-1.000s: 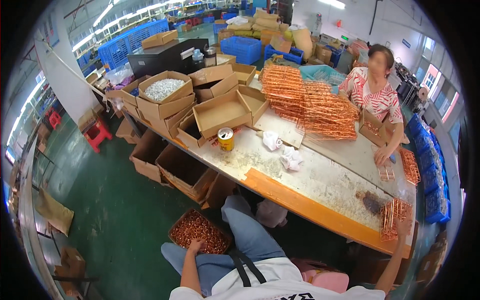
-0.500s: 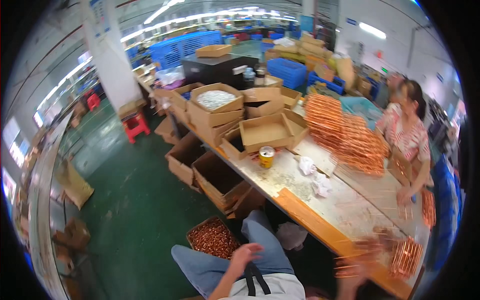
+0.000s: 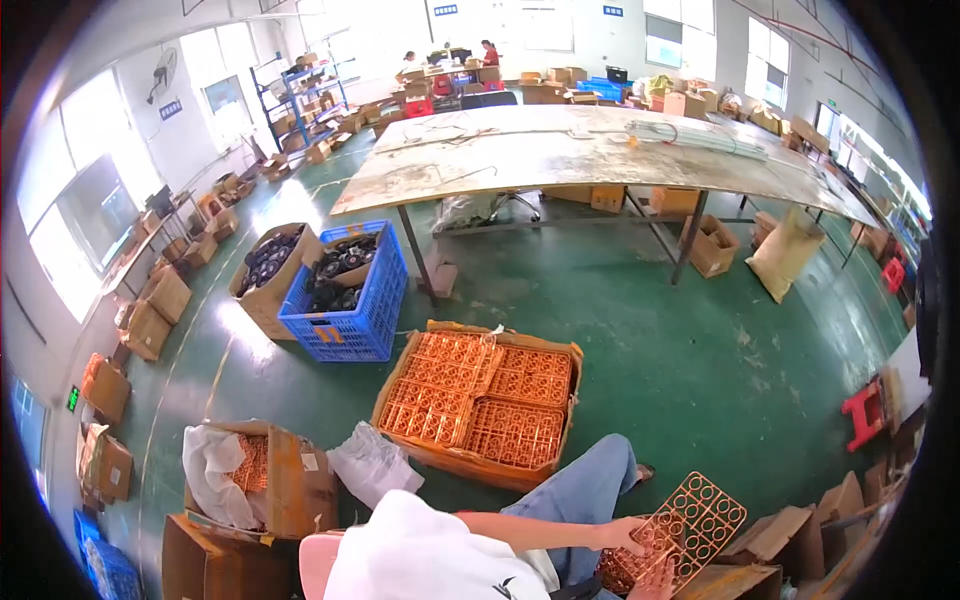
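Note:
A flat copper-coloured wire rack of rings in rows is held tilted at the lower right, beside my jeans-clad leg. My left hand is closed on its near left edge. My right hand is at the rack's lower edge, fingers against it, partly cut off by the picture's bottom. More copper-coloured pieces show under the hands; their shape is hard to make out. On the floor ahead, an open cardboard box holds stacks of similar copper racks.
Left of that box lies a white plastic bag, near an open carton. A blue crate of dark parts stands beyond. A long worktable crosses the back. Cardboard boxes crowd the right, with a red stool farther off.
My view has swung left, away from the bench and the co-worker to the floor boxes. Both hands are now together at a copper rack; my left hand was apart over my lap.

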`<move>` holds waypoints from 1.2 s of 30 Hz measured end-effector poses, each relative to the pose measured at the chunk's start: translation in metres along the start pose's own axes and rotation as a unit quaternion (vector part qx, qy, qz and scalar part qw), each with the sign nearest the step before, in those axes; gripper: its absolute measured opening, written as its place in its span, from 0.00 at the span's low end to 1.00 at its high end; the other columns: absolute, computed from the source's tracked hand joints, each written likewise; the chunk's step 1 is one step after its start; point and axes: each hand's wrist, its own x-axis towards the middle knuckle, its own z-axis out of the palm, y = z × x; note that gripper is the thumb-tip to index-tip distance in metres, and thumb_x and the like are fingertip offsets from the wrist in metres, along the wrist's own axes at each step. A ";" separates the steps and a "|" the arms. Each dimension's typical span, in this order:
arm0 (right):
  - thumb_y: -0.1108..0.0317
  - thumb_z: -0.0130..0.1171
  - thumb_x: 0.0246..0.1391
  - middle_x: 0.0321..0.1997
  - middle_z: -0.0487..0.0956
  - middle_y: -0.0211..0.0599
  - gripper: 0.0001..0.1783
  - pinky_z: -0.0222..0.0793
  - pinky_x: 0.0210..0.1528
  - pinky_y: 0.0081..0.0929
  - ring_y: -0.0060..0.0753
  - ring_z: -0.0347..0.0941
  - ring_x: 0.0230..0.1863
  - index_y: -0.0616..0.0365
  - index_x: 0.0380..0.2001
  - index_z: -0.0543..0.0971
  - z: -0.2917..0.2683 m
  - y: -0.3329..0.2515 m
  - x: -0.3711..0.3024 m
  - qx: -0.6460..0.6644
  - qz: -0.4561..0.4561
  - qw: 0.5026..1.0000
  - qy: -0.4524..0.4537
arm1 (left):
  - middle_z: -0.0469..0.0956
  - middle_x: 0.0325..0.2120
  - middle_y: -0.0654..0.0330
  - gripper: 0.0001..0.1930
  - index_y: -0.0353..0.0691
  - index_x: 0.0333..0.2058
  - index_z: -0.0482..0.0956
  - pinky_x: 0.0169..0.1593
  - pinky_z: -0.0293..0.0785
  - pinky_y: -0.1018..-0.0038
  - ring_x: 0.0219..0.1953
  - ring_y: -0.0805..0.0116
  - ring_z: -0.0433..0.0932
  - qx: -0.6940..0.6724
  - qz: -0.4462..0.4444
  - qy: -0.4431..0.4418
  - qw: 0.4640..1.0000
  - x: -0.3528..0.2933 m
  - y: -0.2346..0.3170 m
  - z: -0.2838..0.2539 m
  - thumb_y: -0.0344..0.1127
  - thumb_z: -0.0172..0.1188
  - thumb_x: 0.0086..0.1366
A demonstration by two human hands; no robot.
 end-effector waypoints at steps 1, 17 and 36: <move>0.56 0.54 0.51 0.61 0.57 0.45 0.35 0.53 0.60 0.38 0.43 0.55 0.60 0.64 0.57 0.56 -0.010 -0.001 0.007 0.000 0.004 1.000 -0.003 | 0.73 0.30 0.65 0.13 0.39 0.34 0.71 0.41 0.67 0.76 0.36 0.77 0.70 0.001 0.001 0.005 1.000 -0.005 0.006 0.000 0.24 0.61 0.47; 0.63 0.60 0.47 0.29 0.75 0.38 0.20 0.54 0.11 0.27 0.27 0.58 0.13 0.54 0.44 0.72 -0.172 0.065 0.100 -0.395 0.014 0.889 0.233 | 0.73 0.28 0.56 0.19 0.36 0.36 0.72 0.31 0.71 0.69 0.31 0.66 0.74 0.270 -0.065 0.116 0.954 0.056 -0.061 -0.029 0.35 0.63 0.43; 0.58 0.61 0.47 0.27 0.76 0.36 0.22 0.47 0.10 0.27 0.24 0.47 0.08 0.50 0.46 0.73 -0.253 0.065 0.114 -0.428 0.086 0.860 0.266 | 0.74 0.26 0.49 0.28 0.25 0.45 0.65 0.25 0.72 0.73 0.22 0.66 0.75 0.165 -0.160 0.108 0.967 0.088 -0.105 -0.009 0.26 0.62 0.41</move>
